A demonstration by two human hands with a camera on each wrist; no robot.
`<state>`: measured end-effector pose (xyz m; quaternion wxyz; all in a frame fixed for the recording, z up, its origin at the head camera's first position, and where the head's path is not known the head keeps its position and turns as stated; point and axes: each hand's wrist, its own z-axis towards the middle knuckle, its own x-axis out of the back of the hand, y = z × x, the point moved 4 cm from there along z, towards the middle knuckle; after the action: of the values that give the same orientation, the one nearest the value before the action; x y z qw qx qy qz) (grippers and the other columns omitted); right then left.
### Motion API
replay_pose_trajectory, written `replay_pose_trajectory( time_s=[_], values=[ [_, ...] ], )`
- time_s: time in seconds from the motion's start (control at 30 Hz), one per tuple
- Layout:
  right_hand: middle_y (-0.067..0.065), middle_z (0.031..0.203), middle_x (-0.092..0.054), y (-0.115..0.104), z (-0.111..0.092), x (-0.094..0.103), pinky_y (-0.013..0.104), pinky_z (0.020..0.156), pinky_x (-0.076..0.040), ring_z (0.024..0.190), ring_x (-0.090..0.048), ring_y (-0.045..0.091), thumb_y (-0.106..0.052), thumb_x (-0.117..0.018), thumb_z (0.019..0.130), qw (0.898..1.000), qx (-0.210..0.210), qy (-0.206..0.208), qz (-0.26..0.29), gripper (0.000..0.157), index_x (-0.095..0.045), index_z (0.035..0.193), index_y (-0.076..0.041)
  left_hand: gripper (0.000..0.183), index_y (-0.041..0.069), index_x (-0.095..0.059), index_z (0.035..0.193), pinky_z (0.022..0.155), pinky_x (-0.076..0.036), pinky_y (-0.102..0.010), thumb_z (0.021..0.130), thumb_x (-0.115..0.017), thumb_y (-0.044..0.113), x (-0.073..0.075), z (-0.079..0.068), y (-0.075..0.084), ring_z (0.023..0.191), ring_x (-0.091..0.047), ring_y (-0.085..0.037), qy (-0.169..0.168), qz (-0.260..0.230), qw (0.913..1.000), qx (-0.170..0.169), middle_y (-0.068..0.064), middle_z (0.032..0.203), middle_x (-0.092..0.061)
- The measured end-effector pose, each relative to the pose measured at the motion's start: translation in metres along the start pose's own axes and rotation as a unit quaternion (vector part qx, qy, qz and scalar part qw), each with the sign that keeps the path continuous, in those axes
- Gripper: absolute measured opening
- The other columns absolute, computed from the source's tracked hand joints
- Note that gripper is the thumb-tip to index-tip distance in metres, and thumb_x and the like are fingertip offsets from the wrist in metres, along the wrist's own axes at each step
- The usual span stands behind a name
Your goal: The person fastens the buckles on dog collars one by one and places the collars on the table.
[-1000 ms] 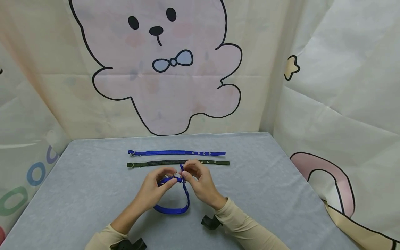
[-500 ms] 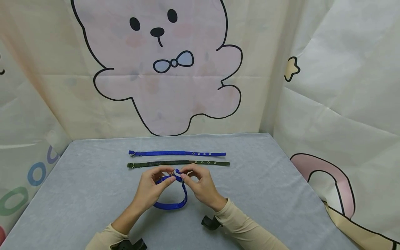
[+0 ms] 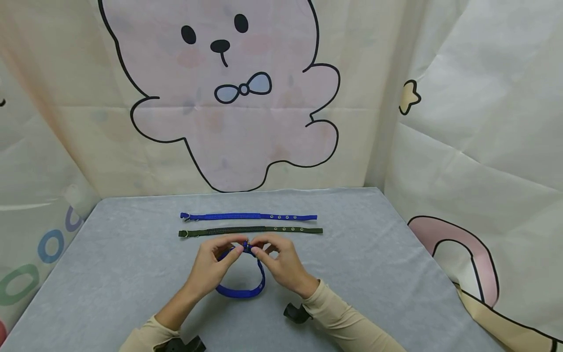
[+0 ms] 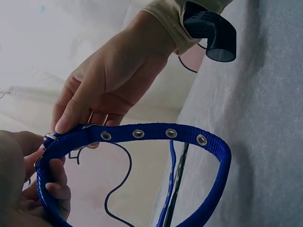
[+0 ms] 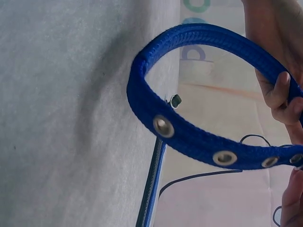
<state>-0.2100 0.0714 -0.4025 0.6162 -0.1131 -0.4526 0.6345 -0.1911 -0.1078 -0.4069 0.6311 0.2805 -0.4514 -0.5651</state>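
A blue pet collar (image 3: 239, 293) is bent into a loop that hangs between both hands, above the table. My left hand (image 3: 211, 261) pinches the buckle end between thumb and fingers. My right hand (image 3: 283, 264) pinches the strap's other end right beside the buckle, with its thumb on the webbing. In the left wrist view, metal eyelets line the upper side of the collar (image 4: 154, 131), and the metal buckle (image 4: 50, 137) sits between the two hands. In the right wrist view, the collar (image 5: 134, 90) shows its eyelets large, while the buckle lies out of sight.
Behind the hands, a second blue collar (image 3: 237, 216) lies straight on the grey-covered table (image 3: 352, 274). A dark green collar (image 3: 246, 229) lies parallel and nearer. A printed curtain (image 3: 264, 137) rises at the table's back edge.
The strap's free end, which stuck up between the hands, has folded over leftward and down onto the buckle. The right fingers have shifted slightly left, toward the left hand.
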Motion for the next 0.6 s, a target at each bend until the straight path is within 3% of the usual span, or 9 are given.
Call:
replay_pose_trajectory(
  time_s=[0.13, 0.3, 0.47, 0.6],
  values=[
    [0.013, 0.103, -0.073, 0.0019, -0.0005, -0.0012, 0.029, 0.074, -0.058, 0.093, -0.067, 0.022, -0.006, -0.066, 0.097, 1.000, -0.014, 0.015, 0.010, 0.016, -0.070, 0.113, -0.006, 0.025, 0.002, -0.071, 0.120, 0.065, -0.051, -0.022, 0.096, -0.069, 0.009, 0.0010, 0.0002, -0.0012, 0.078, -0.062, -0.005, 0.002, 0.005, 0.9998, 0.018, -0.014, 0.110, -0.075],
    [0.016, 0.107, -0.072, 0.0037, -0.0010, -0.0037, 0.029, 0.073, -0.059, 0.096, -0.068, 0.022, -0.006, -0.066, 0.097, 0.999, -0.034, 0.013, 0.040, 0.023, -0.068, 0.119, -0.001, 0.018, 0.008, -0.075, 0.109, 0.059, -0.046, -0.022, 0.092, -0.075, 0.014, 0.0005, 0.0016, -0.0052, 0.073, -0.060, -0.005, 0.018, 0.015, 0.9982, 0.055, -0.010, 0.101, -0.077],
    [0.017, 0.108, -0.071, 0.0048, -0.0022, -0.0066, 0.029, 0.071, -0.059, 0.095, -0.068, 0.019, -0.005, -0.064, 0.098, 0.998, -0.044, -0.010, 0.051, 0.024, -0.067, 0.122, -0.001, 0.011, 0.012, -0.077, 0.099, 0.051, -0.040, -0.022, 0.089, -0.079, 0.015, 0.0000, 0.0014, -0.0056, 0.062, -0.048, -0.005, 0.016, 0.032, 0.9980, 0.053, -0.007, 0.092, -0.075],
    [0.014, 0.106, -0.073, 0.0053, -0.0017, -0.0084, 0.029, 0.074, -0.059, 0.092, -0.067, 0.015, -0.008, -0.066, 0.098, 0.997, -0.052, -0.034, 0.042, 0.024, -0.069, 0.121, -0.005, 0.011, 0.013, -0.077, 0.096, 0.052, -0.042, -0.023, 0.086, -0.081, 0.017, -0.0002, 0.0011, -0.0037, 0.061, -0.049, -0.005, 0.007, 0.032, 0.9984, 0.046, -0.005, 0.089, -0.075]
  ],
)
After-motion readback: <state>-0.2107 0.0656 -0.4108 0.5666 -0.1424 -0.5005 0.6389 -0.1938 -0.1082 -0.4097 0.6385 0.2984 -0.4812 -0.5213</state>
